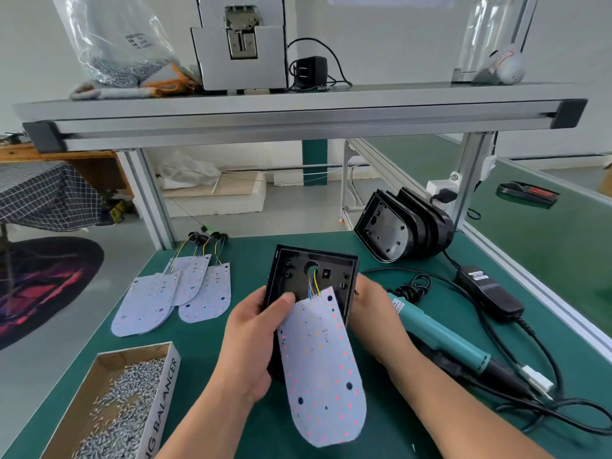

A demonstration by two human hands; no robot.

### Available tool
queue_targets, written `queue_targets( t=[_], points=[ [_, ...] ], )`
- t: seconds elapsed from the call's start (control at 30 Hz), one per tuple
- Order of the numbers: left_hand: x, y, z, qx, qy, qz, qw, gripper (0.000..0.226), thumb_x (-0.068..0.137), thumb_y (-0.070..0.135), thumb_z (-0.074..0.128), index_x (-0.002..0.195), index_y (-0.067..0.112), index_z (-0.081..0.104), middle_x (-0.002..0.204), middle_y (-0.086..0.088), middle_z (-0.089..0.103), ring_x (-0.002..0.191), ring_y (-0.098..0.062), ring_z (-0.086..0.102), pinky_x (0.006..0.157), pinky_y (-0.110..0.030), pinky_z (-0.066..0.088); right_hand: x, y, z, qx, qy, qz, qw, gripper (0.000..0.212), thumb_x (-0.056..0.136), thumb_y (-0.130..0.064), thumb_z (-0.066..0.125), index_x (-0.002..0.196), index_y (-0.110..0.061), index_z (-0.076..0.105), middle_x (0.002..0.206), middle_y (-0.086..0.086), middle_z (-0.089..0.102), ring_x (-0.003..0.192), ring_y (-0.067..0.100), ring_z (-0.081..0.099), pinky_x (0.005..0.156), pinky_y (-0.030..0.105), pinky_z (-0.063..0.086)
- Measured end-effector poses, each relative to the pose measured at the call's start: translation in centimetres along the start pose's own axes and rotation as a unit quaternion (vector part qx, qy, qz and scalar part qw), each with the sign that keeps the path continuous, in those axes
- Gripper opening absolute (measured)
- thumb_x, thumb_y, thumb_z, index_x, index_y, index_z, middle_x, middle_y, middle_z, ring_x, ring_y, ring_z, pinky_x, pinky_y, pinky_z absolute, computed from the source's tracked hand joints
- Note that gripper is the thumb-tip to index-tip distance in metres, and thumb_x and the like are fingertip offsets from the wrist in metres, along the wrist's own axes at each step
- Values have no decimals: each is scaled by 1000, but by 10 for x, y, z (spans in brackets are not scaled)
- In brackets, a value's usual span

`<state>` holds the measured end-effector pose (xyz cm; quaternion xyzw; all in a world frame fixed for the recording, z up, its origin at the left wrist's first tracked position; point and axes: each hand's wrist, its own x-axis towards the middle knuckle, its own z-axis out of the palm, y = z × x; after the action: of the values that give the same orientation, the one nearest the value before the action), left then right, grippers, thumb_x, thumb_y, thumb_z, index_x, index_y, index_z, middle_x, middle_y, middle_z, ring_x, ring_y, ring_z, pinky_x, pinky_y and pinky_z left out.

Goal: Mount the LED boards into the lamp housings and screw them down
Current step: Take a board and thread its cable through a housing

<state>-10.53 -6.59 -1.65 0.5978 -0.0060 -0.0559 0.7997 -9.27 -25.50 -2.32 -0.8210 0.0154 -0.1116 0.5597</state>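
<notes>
A black lamp housing (308, 270) is held tilted above the green table, its open inside facing me. My left hand (253, 346) grips its left edge, the thumb pressing the top of a white LED board (323, 369). That board hangs out of the housing toward me, its coloured wires (314, 286) running into a round hole in the housing. My right hand (374, 313) grips the housing's right edge. Three more LED boards (172, 296) with wires lie to the left. A stack of empty housings (400, 226) leans at the back right.
A cardboard box of screws (122, 402) sits at the front left. A teal electric screwdriver (443, 339) lies to the right with its cables and black power adapter (490, 293). An aluminium shelf (298, 117) spans overhead, carrying a screw feeder and a bag.
</notes>
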Motion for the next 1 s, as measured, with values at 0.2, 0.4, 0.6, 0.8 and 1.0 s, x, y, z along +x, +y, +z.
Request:
queue_targets(
  t=[0.2,0.4,0.6,0.8,1.0],
  points=[
    [3,0,-3,-4,127,18,992,17,103,17,70,91,18,80,87,-5,78,74,-20,67,76,-40,55,-11,-11,-26,139,21,-55,989,27,99,-40,57,85,-19,67,72,2,68,57,16,47,52,24,38],
    [8,-5,-6,-18,191,28,981,34,106,34,65,100,0,64,86,-9,64,78,-22,53,76,-45,45,-25,-15,-28,60,-175,-29,982,14,88,-34,74,85,-22,69,69,-5,67,53,10,47,48,18,38],
    [5,-10,4,-39,182,20,982,55,109,51,53,100,-3,59,85,-5,70,76,-25,63,78,-42,50,-27,-18,-25,149,-108,44,982,13,81,-29,74,93,-25,77,78,0,74,59,12,59,46,19,41],
    [-8,-14,22,-25,131,23,991,55,107,66,44,104,22,78,110,-2,82,105,-29,78,101,-60,59,-37,-12,-2,126,53,-18,990,15,97,-10,72,94,-25,76,74,-8,72,67,4,63,64,14,47],
    [-13,-15,29,-29,112,45,992,50,105,58,59,118,10,66,116,-15,77,111,-42,72,100,-66,57,-40,-14,11,146,145,-31,978,24,98,-13,67,108,-35,66,68,-9,62,62,6,56,61,14,44]
  ],
)
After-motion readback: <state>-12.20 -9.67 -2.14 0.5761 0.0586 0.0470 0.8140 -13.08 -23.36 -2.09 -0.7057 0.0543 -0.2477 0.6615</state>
